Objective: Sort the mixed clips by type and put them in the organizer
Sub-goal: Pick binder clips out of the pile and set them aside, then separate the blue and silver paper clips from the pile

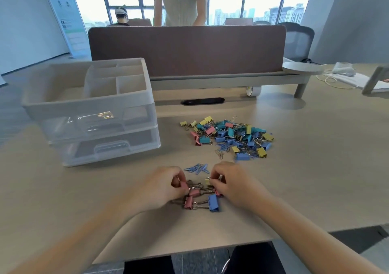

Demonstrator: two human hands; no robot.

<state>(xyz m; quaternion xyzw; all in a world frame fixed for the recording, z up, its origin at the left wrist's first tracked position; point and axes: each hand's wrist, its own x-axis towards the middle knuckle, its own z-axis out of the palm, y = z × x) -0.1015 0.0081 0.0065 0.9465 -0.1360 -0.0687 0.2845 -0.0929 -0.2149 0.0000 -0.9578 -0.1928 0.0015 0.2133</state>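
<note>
A mixed pile of coloured binder clips and paper clips (231, 136) lies on the desk past my hands. Close to me sits a small group of binder clips (200, 198), pink ones and one blue (214, 203). Just beyond it lies a little bunch of blue paper clips (197, 168). My left hand (166, 184) pinches a pink binder clip (184, 186) at the group's left side. My right hand (233, 182) pinches a yellow binder clip (208, 181) at its right side. The translucent white organizer (90, 109), with open top compartments and two drawers, stands at the left.
A brown desk divider (187, 48) with a grey shelf runs across the back. A roll of tape (253, 90) sits under the shelf. White cables (336, 80) lie at the far right. A person stands behind the divider. The desk's front edge is just below my forearms.
</note>
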